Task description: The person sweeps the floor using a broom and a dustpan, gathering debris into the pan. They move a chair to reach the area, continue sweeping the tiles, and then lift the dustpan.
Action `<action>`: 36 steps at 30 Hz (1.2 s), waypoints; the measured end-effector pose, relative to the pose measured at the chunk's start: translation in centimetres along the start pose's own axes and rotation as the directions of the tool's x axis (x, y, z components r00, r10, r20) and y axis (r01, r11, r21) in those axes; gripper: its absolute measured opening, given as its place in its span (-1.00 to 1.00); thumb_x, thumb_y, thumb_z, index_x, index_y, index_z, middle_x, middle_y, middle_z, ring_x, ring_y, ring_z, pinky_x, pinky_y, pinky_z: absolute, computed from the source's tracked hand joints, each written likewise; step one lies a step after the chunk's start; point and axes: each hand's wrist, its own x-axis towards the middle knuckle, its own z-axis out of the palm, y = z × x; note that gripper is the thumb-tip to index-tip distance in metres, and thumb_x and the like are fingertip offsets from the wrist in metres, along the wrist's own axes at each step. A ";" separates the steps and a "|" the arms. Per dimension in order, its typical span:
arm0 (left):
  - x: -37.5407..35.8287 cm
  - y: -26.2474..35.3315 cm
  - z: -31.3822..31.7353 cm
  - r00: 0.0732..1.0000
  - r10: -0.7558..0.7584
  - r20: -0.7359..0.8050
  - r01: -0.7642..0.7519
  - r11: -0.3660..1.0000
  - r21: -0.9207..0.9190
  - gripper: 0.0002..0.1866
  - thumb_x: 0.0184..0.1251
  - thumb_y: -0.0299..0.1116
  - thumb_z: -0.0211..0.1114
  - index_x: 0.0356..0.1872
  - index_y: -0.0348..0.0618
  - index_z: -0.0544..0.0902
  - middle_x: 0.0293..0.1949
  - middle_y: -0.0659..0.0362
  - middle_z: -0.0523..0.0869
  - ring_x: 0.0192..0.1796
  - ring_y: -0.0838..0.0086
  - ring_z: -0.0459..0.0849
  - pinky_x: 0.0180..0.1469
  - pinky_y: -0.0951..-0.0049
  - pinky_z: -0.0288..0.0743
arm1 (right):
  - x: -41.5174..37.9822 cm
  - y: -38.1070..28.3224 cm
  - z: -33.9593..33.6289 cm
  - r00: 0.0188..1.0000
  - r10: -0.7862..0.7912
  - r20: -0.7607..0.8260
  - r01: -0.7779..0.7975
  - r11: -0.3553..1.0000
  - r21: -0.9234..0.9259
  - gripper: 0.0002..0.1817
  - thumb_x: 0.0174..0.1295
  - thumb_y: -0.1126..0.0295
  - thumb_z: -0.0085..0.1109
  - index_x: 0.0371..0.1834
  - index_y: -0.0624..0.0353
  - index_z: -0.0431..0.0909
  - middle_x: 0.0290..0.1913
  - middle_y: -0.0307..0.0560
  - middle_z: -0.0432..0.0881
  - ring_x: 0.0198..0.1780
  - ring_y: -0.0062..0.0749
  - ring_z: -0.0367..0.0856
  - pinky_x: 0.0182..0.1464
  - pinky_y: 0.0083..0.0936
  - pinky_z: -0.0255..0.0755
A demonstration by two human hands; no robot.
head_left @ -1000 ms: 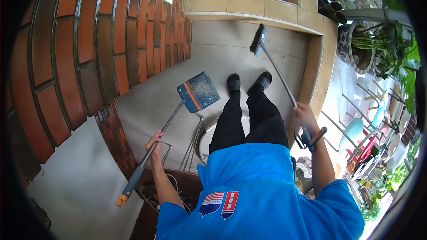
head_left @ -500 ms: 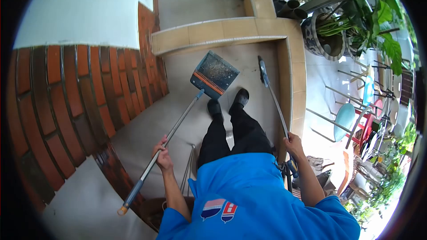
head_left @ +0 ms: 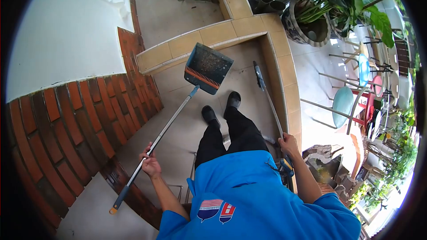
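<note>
My left hand is closed around the long metal handle of a dustpan, above the blue grip at its end. The dark pan has an orange comb edge and carries loose debris; it is in front of my feet. On the other side, my right hand grips the pole of a broom. The broom's narrow dark head is near the tiled ledge, apart from the dustpan.
A tan tiled ledge runs ahead and along the right. Brick wall stands at the left. Beyond the ledge are a potted plant and chairs. My shoes are on the floor.
The view has turned and shifted. The dustpan and my left hand appear farther left in the picture, and my feet have changed position, the right one now farther forward.
</note>
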 end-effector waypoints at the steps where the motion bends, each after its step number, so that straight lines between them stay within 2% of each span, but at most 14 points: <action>1: 0.0 0.1 -0.5 1.000 -0.007 -0.011 0.007 1.000 0.010 -0.83 -0.28 -0.60 -0.03 -0.51 -0.24 0.34 -0.11 -0.18 0.58 0.26 -0.12 0.40 0.35 0.06 0.33 | 0.0 0.1 -0.1 1.000 0.000 0.016 0.000 1.000 -0.004 -0.76 0.13 0.30 0.06 -0.41 0.31 0.47 -0.65 0.01 0.50 -0.59 -0.29 0.58 -0.52 -0.33 0.40; 3: 1.1 0.0 -0.2 0.997 0.006 0.083 -0.009 0.999 0.036 -0.82 -0.28 -0.60 -0.04 -0.50 -0.25 0.34 -0.10 -0.18 0.58 0.27 -0.11 0.39 0.37 0.04 0.28 | 0.4 0.4 -0.2 1.000 0.011 0.009 -0.011 1.000 0.007 -0.78 0.13 0.32 0.06 -0.43 0.30 0.46 -0.66 0.00 0.50 -0.61 -0.30 0.57 -0.52 -0.34 0.40; 6: 1.0 0.0 0.0 0.998 -0.007 0.065 -0.004 0.988 0.157 -0.81 -0.28 -0.59 -0.06 -0.49 -0.25 0.35 -0.09 -0.18 0.59 0.27 -0.10 0.39 0.37 0.05 0.26 | 0.7 0.7 -0.6 0.991 -0.119 -0.056 0.110 0.985 -0.132 -0.81 0.12 0.35 0.06 -0.46 0.28 0.44 -0.67 -0.03 0.49 -0.64 -0.34 0.56 -0.55 -0.37 0.40; 9: 1.2 -1.4 0.2 0.996 -0.002 0.087 -0.023 0.960 0.280 -0.81 -0.27 -0.58 -0.07 -0.48 -0.26 0.35 -0.09 -0.18 0.60 0.25 -0.09 0.42 0.37 0.08 0.24 | 1.2 -0.8 -1.6 0.985 0.143 0.097 -0.155 0.980 0.125 -0.81 0.12 0.36 0.06 -0.47 0.30 0.42 -0.67 0.00 0.49 -0.62 -0.30 0.56 -0.51 -0.33 0.40; 12: 1.2 -4.0 2.3 0.992 0.010 0.128 -0.073 0.866 0.495 -0.84 -0.26 -0.56 -0.06 -0.51 -0.27 0.37 -0.12 -0.15 0.63 0.23 -0.06 0.45 0.34 0.10 0.24 | 4.2 1.8 -0.2 1.000 0.012 0.007 -0.011 1.000 -0.018 -0.79 0.11 0.35 0.07 -0.45 0.32 0.43 -0.66 0.04 0.50 -0.57 -0.24 0.58 -0.46 -0.28 0.40; 15: 1.9 -7.4 5.3 0.982 0.014 0.186 -0.131 0.763 0.633 -0.86 -0.23 -0.55 -0.05 -0.53 -0.28 0.40 -0.17 -0.10 0.65 0.21 -0.03 0.48 0.29 0.12 0.27 | 6.0 0.5 0.4 1.000 0.021 -0.003 -0.021 1.000 -0.020 -0.78 0.11 0.34 0.06 -0.43 0.33 0.43 -0.65 0.05 0.51 -0.54 -0.20 0.59 -0.43 -0.26 0.40; 16: 2.0 -8.4 6.3 0.979 0.010 0.204 -0.145 0.736 0.662 -0.87 -0.21 -0.55 -0.05 -0.53 -0.29 0.40 -0.19 -0.09 0.66 0.20 -0.03 0.49 0.27 0.12 0.28 | 6.2 0.0 0.5 0.998 0.055 0.007 -0.055 0.998 0.011 -0.77 0.09 0.34 0.06 -0.43 0.36 0.43 -0.58 0.16 0.51 -0.43 -0.06 0.58 -0.35 -0.21 0.40; 18: 2.3 -10.3 8.3 0.970 -0.014 0.241 -0.164 0.695 0.700 -0.89 -0.19 -0.56 -0.06 -0.54 -0.29 0.40 -0.22 -0.07 0.66 0.18 -0.01 0.51 0.26 0.11 0.30 | 6.7 -1.5 0.5 0.993 0.117 0.031 -0.119 0.990 0.076 -0.74 0.05 0.34 0.05 -0.42 0.40 0.43 -0.44 0.37 0.53 -0.22 0.23 0.58 -0.18 -0.10 0.39; 19: 2.5 -11.0 9.0 0.966 -0.025 0.258 -0.175 0.672 0.720 -0.90 -0.17 -0.57 -0.06 -0.55 -0.30 0.40 -0.23 -0.06 0.65 0.16 -0.01 0.52 0.26 0.10 0.30 | 6.3 -3.2 -0.3 0.985 0.157 0.073 -0.165 0.979 0.121 -0.73 0.05 0.33 0.05 -0.38 0.40 0.45 -0.38 0.40 0.54 -0.18 0.25 0.56 -0.13 -0.09 0.39; 22: 4.0 -13.6 9.8 0.939 0.014 0.342 -0.264 0.668 0.696 -0.93 -0.13 -0.58 -0.06 -0.56 -0.30 0.39 -0.26 -0.05 0.64 0.12 0.04 0.55 0.23 0.12 0.33 | 7.6 -1.2 1.6 0.995 0.095 0.028 -0.098 0.983 0.158 -0.71 0.06 0.32 0.05 -0.36 0.42 0.45 -0.32 0.43 0.55 -0.11 0.24 0.56 -0.08 -0.09 0.39; 25: 5.1 -15.4 11.1 0.942 -0.021 0.335 -0.235 0.671 0.704 -0.95 -0.12 -0.57 -0.05 -0.58 -0.29 0.39 -0.27 -0.05 0.65 0.07 0.09 0.58 0.22 0.14 0.34 | 8.5 -0.2 2.3 0.997 0.074 0.004 -0.074 0.982 0.176 -0.69 0.06 0.32 0.05 -0.33 0.44 0.46 -0.27 0.45 0.55 -0.06 0.24 0.54 -0.01 -0.11 0.39; 28: 6.4 -17.1 12.2 0.902 -0.007 0.431 -0.318 0.665 0.676 -0.95 -0.12 -0.56 -0.03 -0.57 -0.28 0.40 -0.28 -0.05 0.64 0.04 0.13 0.60 0.18 0.17 0.38 | 9.4 -0.4 2.1 0.997 0.078 -0.014 -0.074 0.982 0.173 -0.68 0.06 0.32 0.04 -0.32 0.45 0.46 -0.24 0.46 0.55 -0.04 0.26 0.53 0.03 -0.11 0.38; 31: 6.8 -19.0 14.2 0.931 -0.052 0.363 -0.236 0.672 0.702 -0.95 -0.14 -0.55 0.00 -0.56 -0.27 0.40 -0.28 -0.05 0.65 0.03 0.13 0.61 0.17 0.20 0.39 | 10.3 -1.8 1.5 0.997 0.081 -0.016 -0.078 0.988 0.135 -0.69 0.06 0.34 0.02 -0.30 0.45 0.47 -0.24 0.46 0.56 -0.05 0.29 0.52 0.06 -0.09 0.37; 36: 8.1 -23.3 14.9 0.930 -0.059 0.364 -0.238 0.656 0.716 -0.92 -0.16 -0.55 0.05 -0.54 -0.27 0.41 -0.22 -0.05 0.68 0.10 0.12 0.56 0.21 0.27 0.34 | 13.2 -3.6 0.8 0.998 0.046 -0.046 -0.045 0.999 0.010 -0.72 0.06 0.38 -0.02 -0.30 0.44 0.47 -0.23 0.45 0.56 -0.08 0.29 0.54 0.05 -0.06 0.39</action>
